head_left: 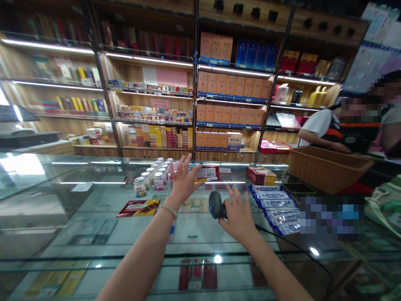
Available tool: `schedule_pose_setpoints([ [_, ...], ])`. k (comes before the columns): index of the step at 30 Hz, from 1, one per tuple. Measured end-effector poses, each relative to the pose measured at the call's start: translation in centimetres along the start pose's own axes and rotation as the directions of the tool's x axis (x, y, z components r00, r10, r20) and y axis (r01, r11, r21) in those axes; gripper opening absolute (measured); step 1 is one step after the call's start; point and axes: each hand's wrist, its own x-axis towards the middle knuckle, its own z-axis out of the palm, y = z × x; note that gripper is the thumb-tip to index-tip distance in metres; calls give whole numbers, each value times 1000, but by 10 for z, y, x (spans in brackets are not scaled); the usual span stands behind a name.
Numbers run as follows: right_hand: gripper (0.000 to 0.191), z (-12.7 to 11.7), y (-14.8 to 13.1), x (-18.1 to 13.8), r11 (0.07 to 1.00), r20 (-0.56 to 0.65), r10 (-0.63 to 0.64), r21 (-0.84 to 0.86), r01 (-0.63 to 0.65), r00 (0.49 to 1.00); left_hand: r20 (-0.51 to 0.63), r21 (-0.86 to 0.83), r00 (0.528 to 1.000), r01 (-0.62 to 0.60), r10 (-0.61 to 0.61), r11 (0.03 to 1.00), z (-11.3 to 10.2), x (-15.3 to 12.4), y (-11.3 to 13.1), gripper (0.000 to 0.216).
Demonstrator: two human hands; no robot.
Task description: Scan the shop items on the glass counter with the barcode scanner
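Note:
My left hand reaches over the glass counter with its fingers spread. Just beyond its thumb and index finger lies a red packet with a white barcode label; whether they touch I cannot tell. Several small white-capped bottles stand in rows to its left. My right hand has a black barcode scanner between thumb and index finger, the other fingers stretched out. The scanner's head faces left, and its cable runs off to the right. A red and yellow chocolate packet lies flat left of my left wrist.
Blue and white packets lie in a row right of my right hand. Behind them are stacked red and yellow packets and a brown basket, near people at the right. Shelves of boxed goods line the back wall.

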Motion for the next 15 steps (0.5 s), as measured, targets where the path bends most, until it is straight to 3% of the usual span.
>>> schedule_pose_setpoints([
  [6,48,-22,-1,2,999,221,-23,52,12,975,10,-6,1000,14,-14,1000,-1,0,2,63],
  [10,72,-42,13,9,992,373,-110,97,79,921,24,7,1000,12,-13,1000,-3,1,4,64],
  [13,95,-47,35,25,994,362,-86,100,53,928,24,9,1000,13,-13,1000,-5,2,4,63],
  [15,93,-44,50,40,999,212,-33,27,28,977,16,5,1000,15,-15,1000,-5,2,5,62],
])
